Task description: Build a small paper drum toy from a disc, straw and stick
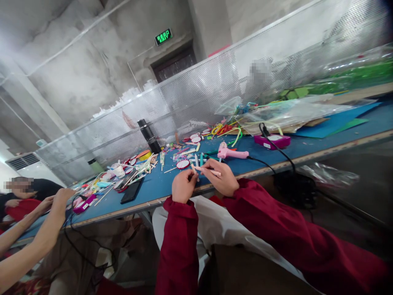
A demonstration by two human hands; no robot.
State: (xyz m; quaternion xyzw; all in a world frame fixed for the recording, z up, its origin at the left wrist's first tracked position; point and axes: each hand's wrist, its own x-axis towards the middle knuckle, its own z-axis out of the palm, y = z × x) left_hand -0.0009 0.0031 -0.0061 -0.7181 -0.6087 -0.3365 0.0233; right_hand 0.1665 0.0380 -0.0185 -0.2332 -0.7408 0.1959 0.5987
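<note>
At the table's front edge, my left hand (183, 186) is closed in a pinch on a thin pale stick (193, 166) that points up and away from me. My right hand (223, 178) grips a pale pink pen-like tool (215, 172), its tip meeting or nearly meeting the stick; contact is too small to confirm. Just beyond my right hand lies a pink glue gun (232, 153) with a black cord. A small round white disc with a red rim (183, 164) rests beyond my left hand, beside several short coloured sticks (201, 158).
A black phone (132, 190), a pile of sticks and craft pieces (135, 170), and a black bottle (149, 136) stand leftward. Rightward are a magenta box (272, 141) with a cable and plastic-covered sheets (331, 121). A co-worker's arms (46, 229) reach in at left.
</note>
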